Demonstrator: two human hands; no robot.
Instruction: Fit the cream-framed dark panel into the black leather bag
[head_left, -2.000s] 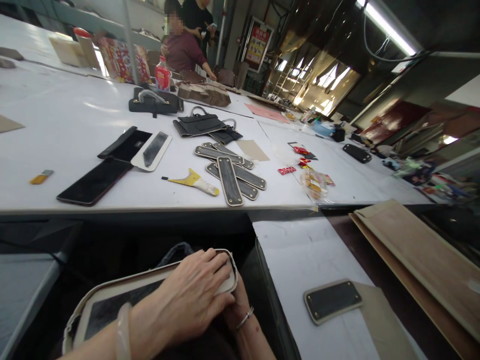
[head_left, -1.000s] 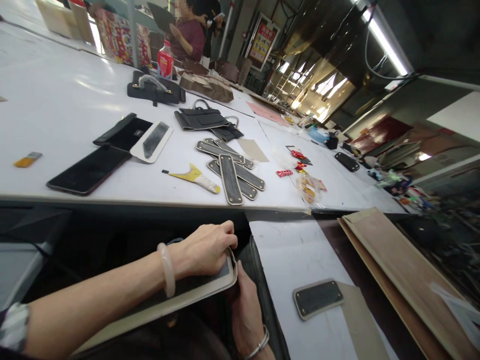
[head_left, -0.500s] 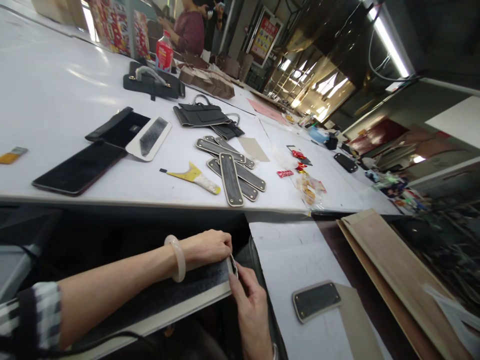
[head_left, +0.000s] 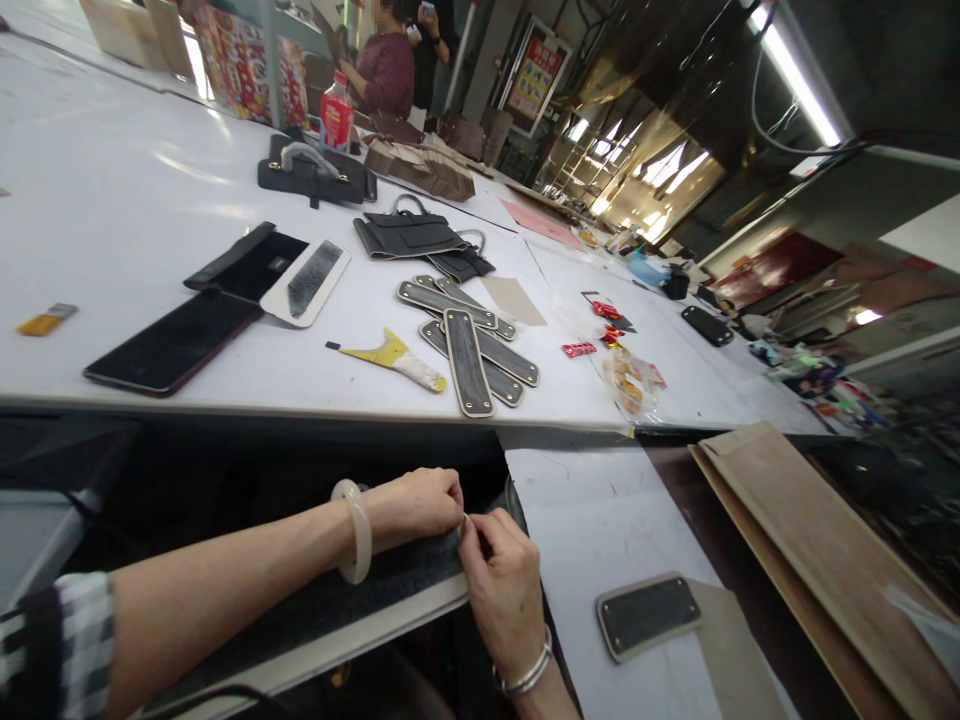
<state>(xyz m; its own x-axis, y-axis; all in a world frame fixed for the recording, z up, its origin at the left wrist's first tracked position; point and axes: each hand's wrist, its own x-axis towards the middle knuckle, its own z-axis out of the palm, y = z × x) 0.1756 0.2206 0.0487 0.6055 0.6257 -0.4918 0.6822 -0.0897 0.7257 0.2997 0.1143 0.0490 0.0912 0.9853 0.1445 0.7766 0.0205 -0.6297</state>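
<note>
A long dark leather bag panel [head_left: 360,622] with a pale border lies across my lap below the table edge. My left hand [head_left: 426,500], with a pale bangle on its wrist, is closed at the panel's far right corner. Beside it my right hand [head_left: 504,575], wearing a metal bracelet, pinches the same corner; the fingertips of both hands nearly meet. What exactly lies between the fingertips is too small to make out. My left forearm covers part of the panel.
On the white table [head_left: 247,385] lie a yellow-and-white scraper-like tool [head_left: 394,358], several riveted leather strips [head_left: 469,362], an unfolded black bag piece [head_left: 180,340], a brush [head_left: 46,320] and black handbags [head_left: 409,235]. One small leather piece [head_left: 649,615] rests right. People stand behind.
My right hand has turned over and risen toward the corner, its fingers now pinched close to my left fingertips. The view has shifted slightly.
</note>
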